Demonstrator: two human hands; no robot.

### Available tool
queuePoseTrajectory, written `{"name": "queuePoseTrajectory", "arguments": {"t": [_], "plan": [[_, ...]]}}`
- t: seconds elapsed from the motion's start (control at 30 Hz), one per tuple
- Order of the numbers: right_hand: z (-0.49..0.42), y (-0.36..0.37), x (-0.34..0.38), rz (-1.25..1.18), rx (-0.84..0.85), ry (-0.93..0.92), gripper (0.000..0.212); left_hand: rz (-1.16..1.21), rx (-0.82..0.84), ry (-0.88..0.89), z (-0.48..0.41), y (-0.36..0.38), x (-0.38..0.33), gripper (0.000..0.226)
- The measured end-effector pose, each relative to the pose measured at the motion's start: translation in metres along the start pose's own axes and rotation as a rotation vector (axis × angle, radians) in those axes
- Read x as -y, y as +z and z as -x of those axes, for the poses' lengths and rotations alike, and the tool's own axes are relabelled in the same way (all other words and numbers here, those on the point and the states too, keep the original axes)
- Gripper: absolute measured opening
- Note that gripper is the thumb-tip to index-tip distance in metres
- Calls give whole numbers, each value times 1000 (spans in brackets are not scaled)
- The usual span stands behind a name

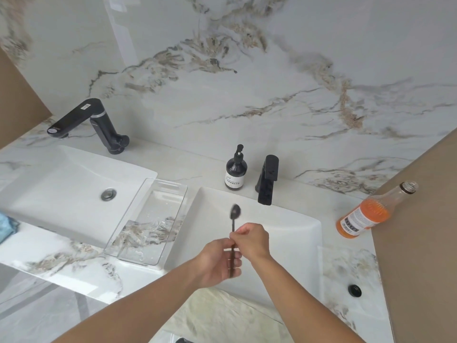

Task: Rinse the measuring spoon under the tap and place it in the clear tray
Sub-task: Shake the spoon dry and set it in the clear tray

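Observation:
A dark long-handled measuring spoon (235, 214) is held over the right sink basin (291, 219), bowl end pointing up and away from me. My right hand (252, 240) pinches the handle near its middle. My left hand (218, 262) has its fingers around the lower handle. The spoon's bowl is to the left of and below the black tap (268, 179); I see no water running. The clear tray (148, 219) lies on the counter between the two sinks, left of my hands, with water drops in it.
A dark soap pump bottle (236, 169) stands beside the tap. An uncapped bottle of orange liquid (368, 214) stands at the right. A second sink (61, 184) with another black tap (91, 122) is at the left. A blue cloth (6, 226) shows at the left edge.

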State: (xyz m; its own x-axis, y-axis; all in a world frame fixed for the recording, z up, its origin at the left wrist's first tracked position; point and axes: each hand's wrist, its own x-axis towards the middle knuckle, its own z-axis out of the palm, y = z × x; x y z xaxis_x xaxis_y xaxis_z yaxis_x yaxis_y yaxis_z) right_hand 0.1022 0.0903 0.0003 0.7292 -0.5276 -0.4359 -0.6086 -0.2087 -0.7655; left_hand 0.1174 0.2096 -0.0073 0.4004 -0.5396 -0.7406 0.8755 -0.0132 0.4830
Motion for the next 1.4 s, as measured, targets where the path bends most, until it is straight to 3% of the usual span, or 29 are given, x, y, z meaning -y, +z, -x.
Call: {"name": "queuePoseTrajectory", "arguments": {"t": [0.1, 0.17, 0.23, 0.27, 0.33, 0.4, 0.47, 0.57, 0.63, 0.7, 0.8, 0.97, 1.03, 1.17, 1.2, 1.4], "plan": [[0, -1, -5, -212, 139, 147, 16, -147, -64, 45, -4, -2, 2, 23], [0, -7, -6, -481, 322, 288, 17, -100, 50, 32, -5, -9, 2, 34], [-1, -11, -8, -610, 376, 292, 15, -36, 153, -10, -2, -19, 2, 42], [-2, -11, -9, -602, 362, 264, 13, -110, 142, -6, -2, -24, 2, 43], [1, -7, -10, -412, 259, 193, 6, -481, 23, 73, -1, -31, 1, 45], [5, 3, -11, -246, 123, 138, 5, -799, -109, 163, 1, -35, -1, 36], [6, 12, -8, -222, 74, 78, 5, -955, -156, 236, 4, -39, -2, 25], [3, 22, 2, -163, 47, -17, 5, -1040, -350, 393, 5, -45, -4, 18], [-3, 26, 9, -125, 30, -3, 5, -954, -360, 398, 7, -47, -9, 24], [-6, 29, 12, -147, 41, 23, 8, -1067, -364, 417, 7, -49, -15, 33], [-8, 35, 16, -181, 42, 45, 11, -1164, -419, 447, 10, -54, -25, 19], [-7, 49, 21, -125, -76, 100, 22, -1660, -439, 516, 17, -62, -33, 27], [-5, 54, 26, -196, -47, 114, 22, -1560, -401, 452, 21, -63, -38, 26], [-3, 59, 38, -490, 118, 174, 14, -524, -42, 184, 33, -81, -52, 25], [-3, 62, 41, -504, 149, 173, 13, -419, 18, 156, 38, -91, -58, 23], [-5, 122, 86, -347, 299, 57, 21, -502, -130, 270, 56, -156, -78, 11]]}}
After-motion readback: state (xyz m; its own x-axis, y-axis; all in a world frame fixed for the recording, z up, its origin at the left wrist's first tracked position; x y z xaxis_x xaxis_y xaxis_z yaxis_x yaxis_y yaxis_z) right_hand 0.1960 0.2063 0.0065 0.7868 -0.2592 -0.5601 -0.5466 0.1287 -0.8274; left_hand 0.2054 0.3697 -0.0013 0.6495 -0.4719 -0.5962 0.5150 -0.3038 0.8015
